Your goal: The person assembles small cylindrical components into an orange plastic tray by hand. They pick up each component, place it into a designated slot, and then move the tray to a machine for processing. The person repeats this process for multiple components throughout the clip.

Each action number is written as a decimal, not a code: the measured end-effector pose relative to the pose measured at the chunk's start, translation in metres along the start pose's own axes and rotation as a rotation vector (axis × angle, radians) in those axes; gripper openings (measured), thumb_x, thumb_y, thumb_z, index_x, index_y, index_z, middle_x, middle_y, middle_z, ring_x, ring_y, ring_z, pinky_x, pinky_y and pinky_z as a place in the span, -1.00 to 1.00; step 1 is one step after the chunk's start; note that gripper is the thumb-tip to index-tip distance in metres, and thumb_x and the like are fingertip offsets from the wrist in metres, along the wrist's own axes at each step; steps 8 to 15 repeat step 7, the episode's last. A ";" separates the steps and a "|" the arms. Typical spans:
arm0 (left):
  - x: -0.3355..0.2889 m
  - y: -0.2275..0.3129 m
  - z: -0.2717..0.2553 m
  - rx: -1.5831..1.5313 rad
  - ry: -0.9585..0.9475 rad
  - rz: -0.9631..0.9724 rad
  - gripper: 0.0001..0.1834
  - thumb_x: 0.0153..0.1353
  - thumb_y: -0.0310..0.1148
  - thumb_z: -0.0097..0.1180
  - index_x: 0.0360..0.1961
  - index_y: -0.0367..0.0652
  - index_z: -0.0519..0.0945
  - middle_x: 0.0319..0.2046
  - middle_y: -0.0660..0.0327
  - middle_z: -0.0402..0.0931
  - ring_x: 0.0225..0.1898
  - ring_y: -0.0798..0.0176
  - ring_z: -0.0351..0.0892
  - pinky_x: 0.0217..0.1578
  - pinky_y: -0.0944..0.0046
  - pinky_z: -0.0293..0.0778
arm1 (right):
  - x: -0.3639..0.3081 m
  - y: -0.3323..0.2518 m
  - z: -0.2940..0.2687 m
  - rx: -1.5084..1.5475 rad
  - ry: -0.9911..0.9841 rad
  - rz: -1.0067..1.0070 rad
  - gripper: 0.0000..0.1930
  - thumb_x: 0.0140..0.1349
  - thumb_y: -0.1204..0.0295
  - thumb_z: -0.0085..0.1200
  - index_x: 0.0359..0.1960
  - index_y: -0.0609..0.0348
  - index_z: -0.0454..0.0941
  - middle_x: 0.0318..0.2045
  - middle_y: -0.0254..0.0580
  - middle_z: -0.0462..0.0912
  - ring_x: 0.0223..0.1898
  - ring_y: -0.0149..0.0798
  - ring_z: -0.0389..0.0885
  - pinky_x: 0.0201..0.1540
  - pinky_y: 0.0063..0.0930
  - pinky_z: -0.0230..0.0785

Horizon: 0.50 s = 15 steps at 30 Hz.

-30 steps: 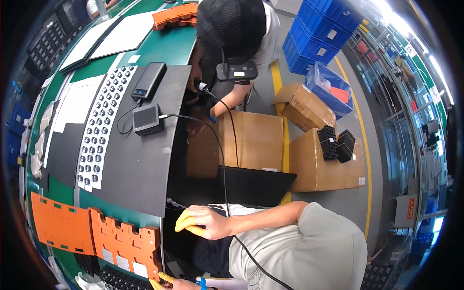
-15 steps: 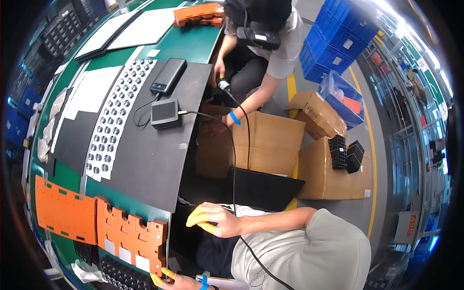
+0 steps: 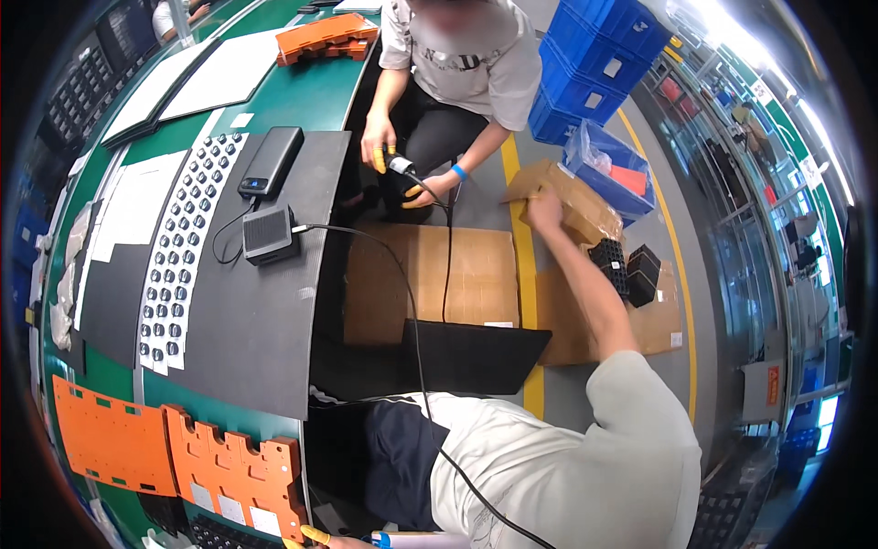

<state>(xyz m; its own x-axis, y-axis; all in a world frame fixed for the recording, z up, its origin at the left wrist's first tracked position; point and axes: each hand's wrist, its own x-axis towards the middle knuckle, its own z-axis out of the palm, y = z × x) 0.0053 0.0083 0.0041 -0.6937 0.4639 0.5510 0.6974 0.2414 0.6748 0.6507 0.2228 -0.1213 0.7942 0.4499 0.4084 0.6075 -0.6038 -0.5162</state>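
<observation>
My right arm stretches far out to an open cardboard box (image 3: 585, 215) on the floor. My right hand (image 3: 546, 209) is closed at the edge of its raised flap (image 3: 523, 186); the fingertips are partly hidden. At the lower edge, my left hand (image 3: 320, 538), with yellow finger covers, is partly cut off. Its visible fingers are apart beside the near corner of an orange slotted plate (image 3: 238, 471) on the green table. Joined to that plate's left is a flatter orange panel (image 3: 114, 437).
Opposite, a co-worker holds a black cylinder (image 3: 400, 166) on a cable. A black cable (image 3: 416, 320) crosses before me from a small grey box (image 3: 270, 235). Black knobs (image 3: 178, 256) stand in rows beside a power bank (image 3: 272, 162). Blue crates (image 3: 594, 69) and black trays (image 3: 644, 274) lie right.
My right hand has swung from beside the table to the cardboard box at the far right. The view has shifted, and the co-worker now has both hands near the black cylinder.
</observation>
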 end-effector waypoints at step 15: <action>-0.004 0.005 -0.008 0.072 0.013 -0.031 -0.64 0.27 -0.31 0.30 -0.05 -0.39 0.60 -0.12 -0.08 0.61 -0.12 -0.05 0.58 -0.03 0.05 0.47 | 0.063 0.045 0.021 -0.357 -0.851 0.396 -0.52 0.27 0.30 -0.08 0.16 0.32 0.46 0.08 0.17 0.62 0.16 0.05 0.58 0.21 -0.12 0.40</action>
